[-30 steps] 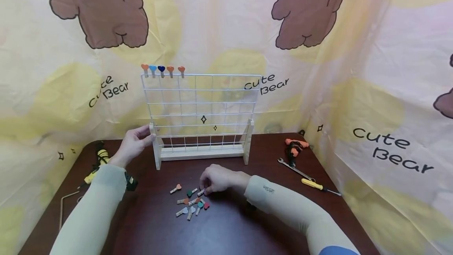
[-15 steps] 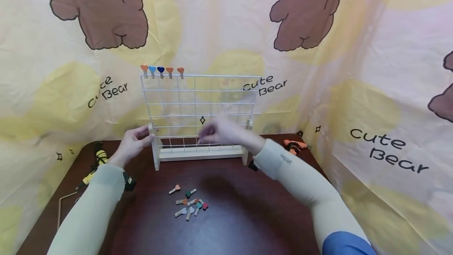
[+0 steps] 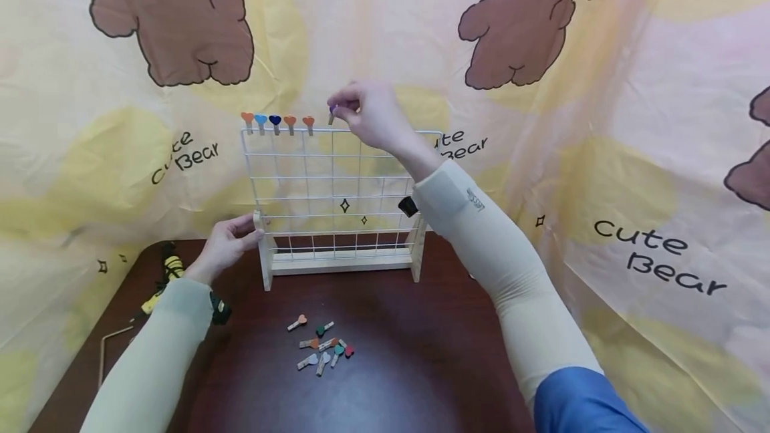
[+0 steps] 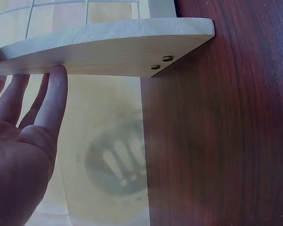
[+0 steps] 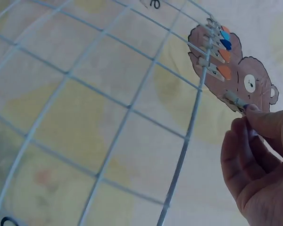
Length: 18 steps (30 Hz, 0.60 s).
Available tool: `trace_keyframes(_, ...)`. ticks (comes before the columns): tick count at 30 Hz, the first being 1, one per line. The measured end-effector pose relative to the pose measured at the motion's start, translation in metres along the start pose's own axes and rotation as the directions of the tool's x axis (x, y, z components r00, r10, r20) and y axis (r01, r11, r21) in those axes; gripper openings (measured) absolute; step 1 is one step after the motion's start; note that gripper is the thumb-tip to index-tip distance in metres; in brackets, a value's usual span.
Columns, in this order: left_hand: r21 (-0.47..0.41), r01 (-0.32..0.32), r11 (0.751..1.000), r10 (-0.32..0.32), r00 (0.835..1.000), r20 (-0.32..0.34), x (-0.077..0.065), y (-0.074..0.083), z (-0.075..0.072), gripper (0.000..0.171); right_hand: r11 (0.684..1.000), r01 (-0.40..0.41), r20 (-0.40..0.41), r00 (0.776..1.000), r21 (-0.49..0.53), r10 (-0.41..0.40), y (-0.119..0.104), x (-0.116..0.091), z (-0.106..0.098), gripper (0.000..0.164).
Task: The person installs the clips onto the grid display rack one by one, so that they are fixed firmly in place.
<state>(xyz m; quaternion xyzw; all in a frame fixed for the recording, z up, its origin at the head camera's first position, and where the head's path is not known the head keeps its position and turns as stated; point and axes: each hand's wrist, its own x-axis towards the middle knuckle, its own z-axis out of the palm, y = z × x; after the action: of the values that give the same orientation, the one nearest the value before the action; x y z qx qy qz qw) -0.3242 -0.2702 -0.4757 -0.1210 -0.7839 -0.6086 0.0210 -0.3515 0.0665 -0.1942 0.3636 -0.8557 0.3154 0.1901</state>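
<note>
My right hand (image 3: 375, 115) pinches a small wooden clothespin (image 5: 234, 100) with a purple heart, between thumb and fingertips. The clothespin points down close over the top wire of the white grid rack (image 3: 381, 131). Left of it along that wire, several heart clothespins (image 3: 275, 121) in orange, light blue and dark blue stand clipped in a row. My left hand (image 3: 224, 247) holds the rack's left wooden upright (image 4: 113, 52), thumb on one side and fingers on the other.
Several loose heart clothespins (image 3: 325, 344) lie on the dark table (image 3: 409, 379) before the rack. A yellow-and-black tool (image 3: 173, 266) and a bent metal rod (image 3: 102, 353) lie at the left. A bear-print cloth (image 3: 385, 19) hangs behind.
My right hand has picked up a clothespin from the table pile and lifted it to the rack's top wire. My left hand stays on the upright.
</note>
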Motion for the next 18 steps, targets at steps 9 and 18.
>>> trace_keyframes(9,0.039,0.027,0.999,-0.027,1.0,0.001,0.001,0.001,0.001,0.055,0.978,-0.087,0.113,0.988,-0.191,0.11,-0.006,0.023,0.009,0.019)
trace_keyframes(18,0.042,0.025,0.999,-0.025,1.0,0.012,0.0,0.001,0.001,0.054,0.985,-0.093,0.164,0.979,-0.147,0.117,-0.006,0.024,0.016,0.026)
